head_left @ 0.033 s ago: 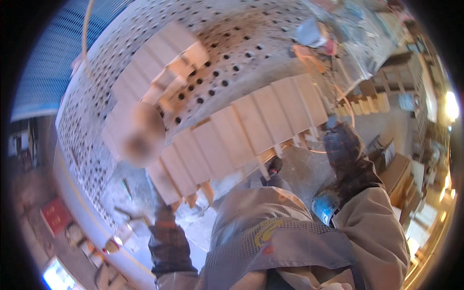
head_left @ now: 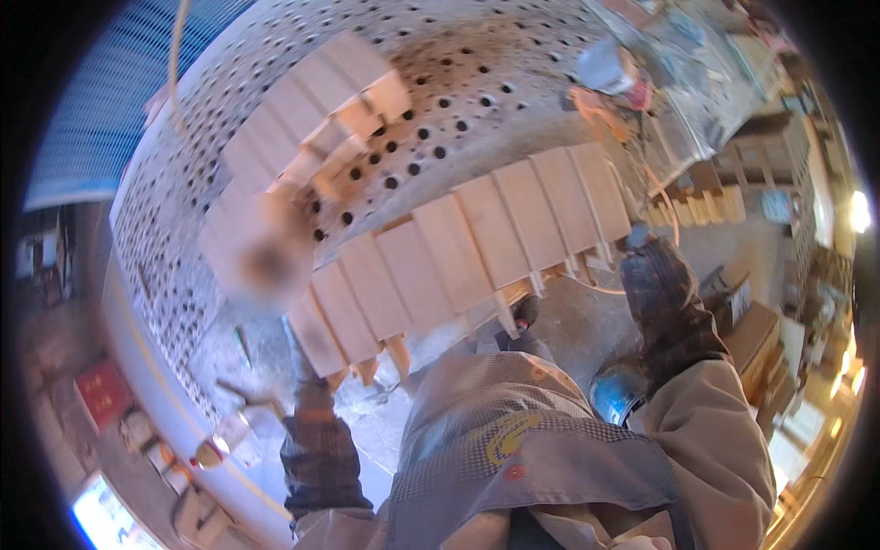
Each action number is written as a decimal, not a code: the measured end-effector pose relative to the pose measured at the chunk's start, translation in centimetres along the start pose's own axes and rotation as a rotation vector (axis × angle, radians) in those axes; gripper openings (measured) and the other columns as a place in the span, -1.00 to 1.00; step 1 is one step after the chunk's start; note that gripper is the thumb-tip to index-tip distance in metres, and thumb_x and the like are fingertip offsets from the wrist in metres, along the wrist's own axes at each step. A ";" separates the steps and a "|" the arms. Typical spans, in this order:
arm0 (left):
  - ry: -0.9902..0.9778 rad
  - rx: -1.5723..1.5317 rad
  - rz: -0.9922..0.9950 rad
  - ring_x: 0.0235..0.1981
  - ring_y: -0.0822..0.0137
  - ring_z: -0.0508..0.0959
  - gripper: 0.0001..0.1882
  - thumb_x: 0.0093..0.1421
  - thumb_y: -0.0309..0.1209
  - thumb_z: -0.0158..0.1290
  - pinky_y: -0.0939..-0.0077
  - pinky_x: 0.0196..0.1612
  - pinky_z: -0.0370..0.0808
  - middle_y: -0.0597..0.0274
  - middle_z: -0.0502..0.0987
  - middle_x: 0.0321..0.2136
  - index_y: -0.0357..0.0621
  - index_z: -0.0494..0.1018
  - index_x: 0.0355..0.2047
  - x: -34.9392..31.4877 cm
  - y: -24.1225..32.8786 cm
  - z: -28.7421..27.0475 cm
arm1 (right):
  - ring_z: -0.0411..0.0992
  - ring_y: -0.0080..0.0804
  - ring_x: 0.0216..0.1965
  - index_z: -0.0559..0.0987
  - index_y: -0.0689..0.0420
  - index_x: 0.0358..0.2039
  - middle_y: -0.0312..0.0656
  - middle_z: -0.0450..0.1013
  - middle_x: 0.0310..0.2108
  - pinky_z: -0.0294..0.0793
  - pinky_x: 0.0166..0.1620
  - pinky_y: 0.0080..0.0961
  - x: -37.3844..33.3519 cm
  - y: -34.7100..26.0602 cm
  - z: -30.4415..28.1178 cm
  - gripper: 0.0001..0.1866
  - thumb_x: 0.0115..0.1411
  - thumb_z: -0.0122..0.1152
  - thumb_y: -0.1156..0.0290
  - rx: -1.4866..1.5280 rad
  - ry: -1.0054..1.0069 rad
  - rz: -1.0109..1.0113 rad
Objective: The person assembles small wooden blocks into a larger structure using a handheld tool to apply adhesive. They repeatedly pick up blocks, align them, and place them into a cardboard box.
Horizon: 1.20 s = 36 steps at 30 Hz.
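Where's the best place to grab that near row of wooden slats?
Probably by the two outer ends of the slat row, coming from the near, lower edge. It is long and slanted; the left hand and right hand already sit at those ends, and legs poke out below.

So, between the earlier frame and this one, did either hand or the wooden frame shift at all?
Nothing visibly changed. The left hand is at the lower left end of the slatted wooden frame and the right hand at its right end, both gloved. Whether either grip is closed on the wood cannot be told. The frame lies on the perforated metal table as before.
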<state>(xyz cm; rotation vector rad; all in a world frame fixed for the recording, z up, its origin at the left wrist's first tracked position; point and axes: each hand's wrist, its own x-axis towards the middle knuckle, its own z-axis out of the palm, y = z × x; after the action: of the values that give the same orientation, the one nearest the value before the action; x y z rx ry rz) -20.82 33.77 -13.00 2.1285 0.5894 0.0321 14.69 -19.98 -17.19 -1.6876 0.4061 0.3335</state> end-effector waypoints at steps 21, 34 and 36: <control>0.137 -1.499 -0.729 0.00 -0.04 0.60 -0.48 0.40 -0.07 0.00 0.00 0.15 0.55 -0.14 0.54 -0.02 -0.26 0.32 0.13 -7.2 7.7 5.7 | 0.51 -0.16 0.07 0.31 -0.02 0.31 -0.17 0.38 0.19 0.66 -0.01 0.01 -7.9 -2.1 -3.5 -0.44 0.46 -0.06 -0.09 0.159 -0.534 0.407; 0.571 -1.377 -0.565 0.07 0.25 0.53 -0.51 0.45 -0.08 -0.08 0.34 0.21 0.42 0.12 0.47 0.15 -0.19 0.38 0.17 -4.5 6.8 8.7 | 0.50 -0.13 0.07 0.29 0.09 0.28 -0.11 0.38 0.20 0.64 0.03 -0.14 -1.8 1.7 -4.6 -0.53 0.50 -0.08 0.12 0.085 -0.558 0.173; 0.513 -1.520 -0.453 0.14 0.23 0.45 -0.50 0.43 -0.20 0.02 0.40 0.25 0.37 0.11 0.35 0.25 -0.23 0.31 0.25 -4.5 7.1 10.3 | 0.50 -0.16 0.08 0.31 0.13 0.26 -0.11 0.40 0.17 0.61 0.06 -0.21 -0.4 3.3 -4.4 -0.57 0.49 -0.05 0.20 -0.585 -0.498 -0.561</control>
<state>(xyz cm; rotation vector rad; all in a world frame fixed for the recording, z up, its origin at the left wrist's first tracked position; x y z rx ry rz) -19.51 20.53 -12.74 0.4760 0.9056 0.5832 12.84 -24.71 -19.28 -2.1075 -0.5835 0.4609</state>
